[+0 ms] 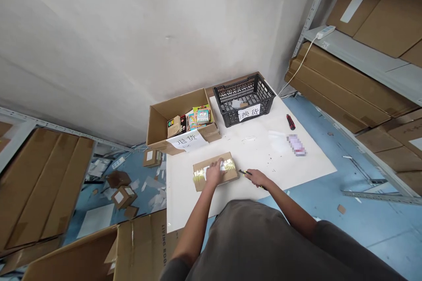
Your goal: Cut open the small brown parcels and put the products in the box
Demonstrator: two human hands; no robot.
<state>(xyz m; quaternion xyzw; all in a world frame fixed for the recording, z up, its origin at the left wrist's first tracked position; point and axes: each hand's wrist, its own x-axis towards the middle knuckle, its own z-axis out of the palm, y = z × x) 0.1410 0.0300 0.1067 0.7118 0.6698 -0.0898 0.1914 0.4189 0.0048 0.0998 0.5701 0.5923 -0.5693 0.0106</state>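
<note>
A small cardboard box (216, 183) with shiny yellowish tape at both ends lies on the white table. My left hand (215, 172) rests on its top, fingers spread over the pale label. Just right of the box, my right hand (257, 177) is closed around a black-and-yellow utility knife (244, 172). The knife's front end points at the box's right end, close to it; whether they touch I cannot tell.
Behind stand an open carton (158, 138) of colourful small packs and a black plastic basket (227, 118) with a few flat pieces inside. A red-and-black tool (290, 122) lies on the table's right. Shelves of cartons flank both sides; a large open carton (141, 246) stands lower left.
</note>
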